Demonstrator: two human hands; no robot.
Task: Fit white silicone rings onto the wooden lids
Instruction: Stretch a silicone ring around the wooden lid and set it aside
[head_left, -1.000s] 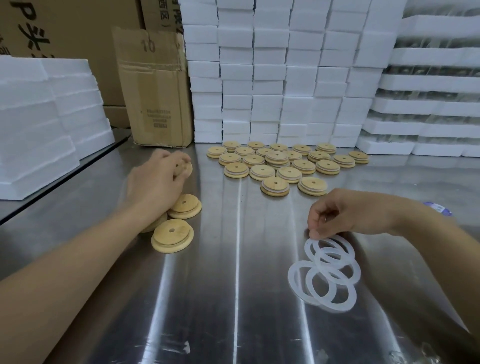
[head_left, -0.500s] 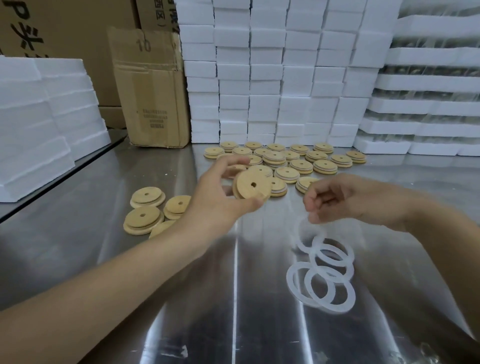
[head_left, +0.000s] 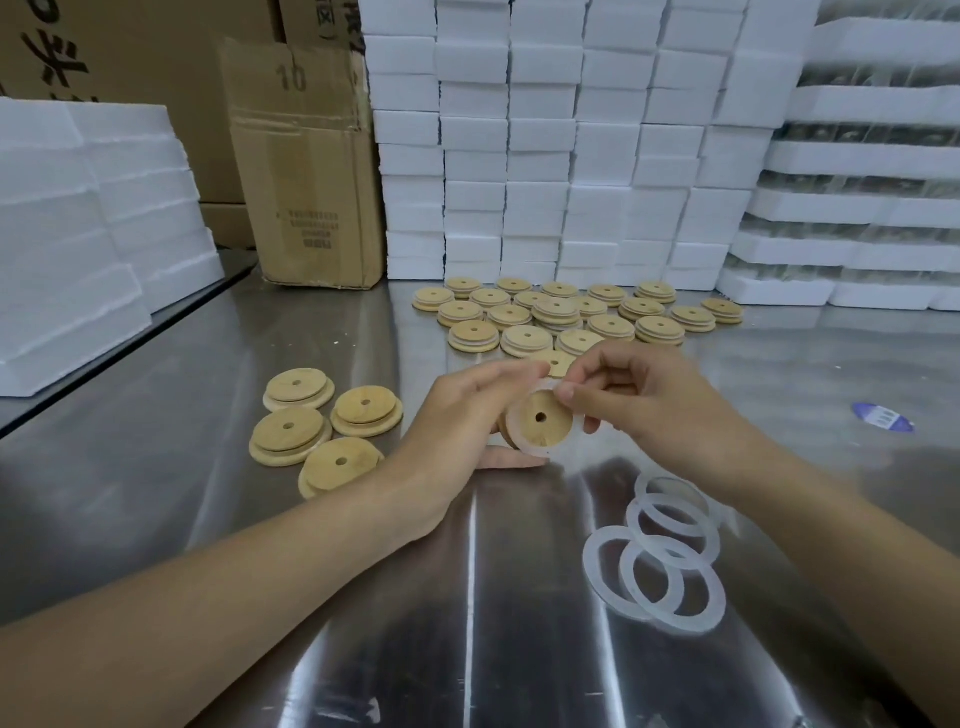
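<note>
My left hand (head_left: 462, 415) holds a round wooden lid (head_left: 540, 423) on edge just above the steel table, its stepped face toward me. A white silicone ring (head_left: 524, 447) lies around that face. My right hand (head_left: 634, 400) pinches the ring's top edge against the lid. Several loose white rings (head_left: 660, 561) overlap on the table below my right forearm. Several bare wooden lids (head_left: 322, 421) lie to the left. A large group of lids with rings (head_left: 566, 317) sits farther back.
The steel table (head_left: 467, 623) fills the foreground. White foam blocks (head_left: 571, 156) are stacked along the back and at the left (head_left: 78, 234). A cardboard box (head_left: 306, 171) stands back left. A blue-and-white label (head_left: 883, 417) lies at the right.
My left hand picked a lid from the left pile and carried it to the centre. My right hand lifted a ring from the loose pile and brought it onto the lid.
</note>
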